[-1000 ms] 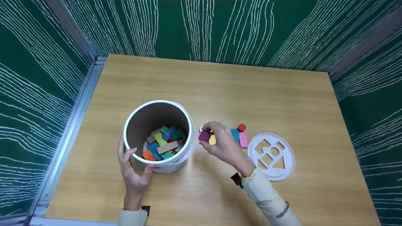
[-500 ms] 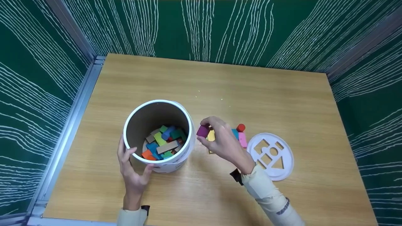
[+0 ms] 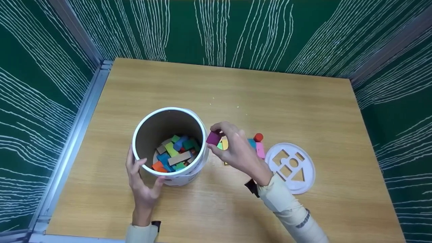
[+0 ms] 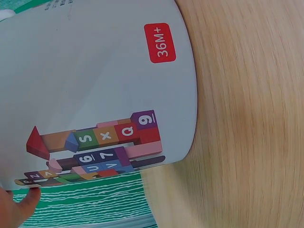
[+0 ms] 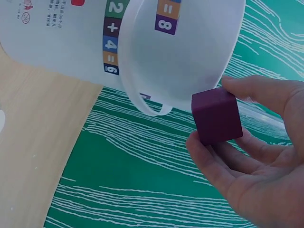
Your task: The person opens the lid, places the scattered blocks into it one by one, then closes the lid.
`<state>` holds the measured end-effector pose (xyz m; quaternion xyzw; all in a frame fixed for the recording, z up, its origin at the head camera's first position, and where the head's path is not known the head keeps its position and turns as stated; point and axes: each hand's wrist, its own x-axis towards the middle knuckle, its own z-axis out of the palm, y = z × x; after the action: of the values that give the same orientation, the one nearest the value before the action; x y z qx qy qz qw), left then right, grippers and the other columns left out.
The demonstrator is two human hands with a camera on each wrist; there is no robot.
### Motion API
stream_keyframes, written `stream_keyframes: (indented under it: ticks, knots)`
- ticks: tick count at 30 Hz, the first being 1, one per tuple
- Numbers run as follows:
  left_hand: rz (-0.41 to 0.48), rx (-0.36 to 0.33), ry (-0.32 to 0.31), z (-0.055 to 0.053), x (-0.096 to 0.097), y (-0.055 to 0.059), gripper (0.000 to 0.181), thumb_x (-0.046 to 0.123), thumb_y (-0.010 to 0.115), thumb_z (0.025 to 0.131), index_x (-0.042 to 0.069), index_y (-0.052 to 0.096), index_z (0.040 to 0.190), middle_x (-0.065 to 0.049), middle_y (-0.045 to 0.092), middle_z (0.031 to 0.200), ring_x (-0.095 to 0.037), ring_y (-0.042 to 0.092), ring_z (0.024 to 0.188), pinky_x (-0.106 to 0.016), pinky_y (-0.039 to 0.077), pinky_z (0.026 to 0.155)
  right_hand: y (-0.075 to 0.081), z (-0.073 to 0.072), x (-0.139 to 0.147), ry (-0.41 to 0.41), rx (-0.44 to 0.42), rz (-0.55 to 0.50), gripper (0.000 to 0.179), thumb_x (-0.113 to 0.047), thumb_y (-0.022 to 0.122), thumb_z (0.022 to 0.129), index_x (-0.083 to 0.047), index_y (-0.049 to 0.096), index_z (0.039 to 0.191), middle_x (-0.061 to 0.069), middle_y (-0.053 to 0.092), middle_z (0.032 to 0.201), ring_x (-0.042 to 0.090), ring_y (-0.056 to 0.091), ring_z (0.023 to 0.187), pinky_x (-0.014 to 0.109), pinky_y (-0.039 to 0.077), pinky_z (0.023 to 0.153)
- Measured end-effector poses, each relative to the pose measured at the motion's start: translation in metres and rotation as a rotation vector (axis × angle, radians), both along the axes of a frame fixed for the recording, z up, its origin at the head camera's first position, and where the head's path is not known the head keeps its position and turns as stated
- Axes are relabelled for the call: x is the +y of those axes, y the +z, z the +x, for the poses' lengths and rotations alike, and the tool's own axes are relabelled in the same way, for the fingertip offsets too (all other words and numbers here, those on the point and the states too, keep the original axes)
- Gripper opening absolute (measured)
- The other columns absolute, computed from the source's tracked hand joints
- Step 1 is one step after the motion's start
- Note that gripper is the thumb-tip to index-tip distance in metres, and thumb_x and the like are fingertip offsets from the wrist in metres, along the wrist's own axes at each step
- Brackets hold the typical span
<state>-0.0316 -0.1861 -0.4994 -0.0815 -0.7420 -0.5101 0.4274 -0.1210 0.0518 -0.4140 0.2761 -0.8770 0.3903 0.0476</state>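
Note:
A white bucket with printed pictures stands left of centre in the head view, its open top showing a heap of coloured wooden blocks. My left hand holds the bucket's near left side, one fingertip over the rim and the thumb against the outside. Between thumb and fingertips of my right hand is a purple cube block, just right of the bucket's rim. The right wrist view shows that purple cube in front of the bucket wall. Printed bucket side fills much of the left wrist view.
Beyond and beneath my right hand lie a red round block, a pink block, and partly hidden yellow, green and teal ones. A white lid with shaped holes lies to their right on the wooden table.
My right hand has lifted the purple cube and carried it a little left and away from me, towards the bucket's rim. The left hand and the bucket stay in place.

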Motion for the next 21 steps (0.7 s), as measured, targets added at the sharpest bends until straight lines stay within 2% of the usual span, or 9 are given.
stream_keyframes:
  ticks: [8, 16, 21]
  knots:
    - [-0.009, 0.029, 0.006, -0.002, 0.000, -0.001, 0.065, 0.048, 0.064, 0.083, -0.008, 0.043, 0.108, -0.042, 0.030, 0.133, -0.038, 0.032, 0.129, -0.037, 0.036, 0.105, 0.002, -0.002, -0.002, 0.063, 0.104, -0.033, 0.038, -0.014, 0.079, 0.077, -0.002, 0.060, 0.108, 0.004, 0.063, 0.100, 0.013, 0.056, 0.088, 0.020, 0.051, 0.077]
    - [-0.001, 0.014, 0.003, -0.002, 0.001, 0.000, 0.066, 0.049, 0.063, 0.084, -0.008, 0.043, 0.109, -0.042, 0.029, 0.134, -0.038, 0.032, 0.130, -0.037, 0.035, 0.106, 0.009, 0.001, -0.007, 0.083, 0.099, -0.053, 0.040, -0.012, 0.079, 0.076, -0.003, 0.060, 0.109, 0.004, 0.062, 0.105, 0.012, 0.054, 0.091, 0.019, 0.051, 0.077]
    - [0.005, 0.005, 0.005, -0.001, 0.001, 0.000, 0.067, 0.050, 0.063, 0.084, -0.009, 0.042, 0.109, -0.042, 0.028, 0.135, -0.037, 0.031, 0.130, -0.036, 0.034, 0.107, 0.013, 0.004, -0.014, 0.098, 0.080, -0.029, 0.042, -0.016, 0.079, 0.077, -0.006, 0.059, 0.112, 0.004, 0.061, 0.110, 0.013, 0.053, 0.097, 0.019, 0.051, 0.079]
